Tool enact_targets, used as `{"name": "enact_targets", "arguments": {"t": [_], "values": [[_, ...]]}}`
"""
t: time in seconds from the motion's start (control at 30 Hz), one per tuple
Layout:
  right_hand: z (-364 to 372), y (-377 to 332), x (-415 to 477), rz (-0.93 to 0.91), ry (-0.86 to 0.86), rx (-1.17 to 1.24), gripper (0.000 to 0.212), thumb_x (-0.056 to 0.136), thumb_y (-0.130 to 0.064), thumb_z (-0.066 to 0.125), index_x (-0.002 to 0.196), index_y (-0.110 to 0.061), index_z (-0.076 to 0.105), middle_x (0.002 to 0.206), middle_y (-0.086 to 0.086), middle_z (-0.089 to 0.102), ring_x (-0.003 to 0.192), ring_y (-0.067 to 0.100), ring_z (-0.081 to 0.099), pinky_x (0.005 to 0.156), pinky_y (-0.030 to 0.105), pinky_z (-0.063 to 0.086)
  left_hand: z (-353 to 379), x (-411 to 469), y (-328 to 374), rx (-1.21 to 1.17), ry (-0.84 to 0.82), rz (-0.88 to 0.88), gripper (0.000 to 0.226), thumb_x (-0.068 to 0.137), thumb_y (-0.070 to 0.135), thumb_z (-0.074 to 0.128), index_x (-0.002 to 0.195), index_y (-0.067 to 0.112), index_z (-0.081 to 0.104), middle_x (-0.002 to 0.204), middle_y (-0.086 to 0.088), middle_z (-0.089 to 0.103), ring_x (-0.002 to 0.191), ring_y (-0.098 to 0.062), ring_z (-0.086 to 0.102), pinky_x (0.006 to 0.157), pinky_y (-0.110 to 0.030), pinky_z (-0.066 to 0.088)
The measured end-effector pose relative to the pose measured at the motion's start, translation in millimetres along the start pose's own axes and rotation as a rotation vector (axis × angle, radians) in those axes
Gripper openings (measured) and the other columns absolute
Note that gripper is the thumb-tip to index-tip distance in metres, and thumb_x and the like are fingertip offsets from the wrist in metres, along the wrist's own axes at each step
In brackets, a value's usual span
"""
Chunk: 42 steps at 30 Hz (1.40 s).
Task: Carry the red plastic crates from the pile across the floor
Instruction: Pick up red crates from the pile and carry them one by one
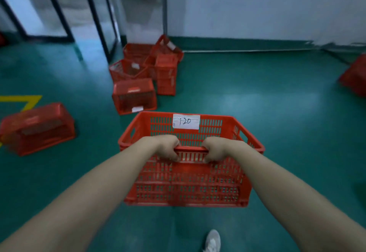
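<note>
**Left hand (168, 148) and right hand (214, 149) on the near rim — hold it level**

We have both hands curled over the near long rim of the red crate (188, 182), fingers wrapped round the edge and set close together near its middle. With only 1 side gripped, the far wall will want to dip. We judge it better to tuck the crate toward the body, or to shift the hands out to the 2 end handle slots, before walking on. We should mind our footing too — a pale shoe (213, 241) shows just below the crate, and loose crates lie about on the green floor (257, 93).

The crate is open-topped and empty, with slotted walls and a white label (186, 121) reading 120 on its far wall. It appears to hang clear of the floor in front of us, with the pile (146, 69) well ahead by the wall.
</note>
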State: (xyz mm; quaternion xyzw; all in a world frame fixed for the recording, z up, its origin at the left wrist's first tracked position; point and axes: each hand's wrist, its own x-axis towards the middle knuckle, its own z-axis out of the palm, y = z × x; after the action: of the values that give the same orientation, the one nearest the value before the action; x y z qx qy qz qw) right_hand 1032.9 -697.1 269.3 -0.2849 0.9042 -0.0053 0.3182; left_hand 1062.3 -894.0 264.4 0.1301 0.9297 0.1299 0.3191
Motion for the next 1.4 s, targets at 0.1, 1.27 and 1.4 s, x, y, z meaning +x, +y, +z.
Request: {"name": "enact_targets", "arguments": {"t": [0.1,1.27,1.4], "values": [[-31.8,53.0,-23.0,0.071,0.081,0.038,0.025,0.085,-0.025,0.071,0.104,-0.010,0.066,0.106,0.009,0.067,0.100,0.026,0.063,0.076,0.026,0.044,-44.5,32.9,48.9,0.095,0.035,0.071,0.017,0.086,0.029,0.068,0.094,0.015,0.067,0.091,-0.002,0.070,0.078,-0.019,0.063,0.070,-0.027,0.048],[-347.6,650.5,11.0,0.830,0.464,0.215,0.014,0.089,-0.029,0.067,0.093,-0.020,0.056,0.096,-0.002,0.058,0.085,0.018,0.055,0.072,0.031,0.045,-465.8,620.2,433.0,0.536,0.177,0.722,0.016,0.091,0.028,0.060,0.106,0.024,0.062,0.100,0.005,0.063,0.093,-0.012,0.060,0.083,-0.028,0.050],[-373.3,701.6,28.5,0.899,0.476,0.236,0.014,0.089,-0.028,0.065,0.096,-0.018,0.059,0.098,0.001,0.059,0.088,0.020,0.056,0.071,0.031,0.044,-500.1,680.2,459.4,0.589,0.191,0.787,0.018,0.091,0.029,0.060,0.109,0.024,0.063,0.102,0.005,0.064,0.095,-0.013,0.060,0.082,-0.028,0.050]]}}
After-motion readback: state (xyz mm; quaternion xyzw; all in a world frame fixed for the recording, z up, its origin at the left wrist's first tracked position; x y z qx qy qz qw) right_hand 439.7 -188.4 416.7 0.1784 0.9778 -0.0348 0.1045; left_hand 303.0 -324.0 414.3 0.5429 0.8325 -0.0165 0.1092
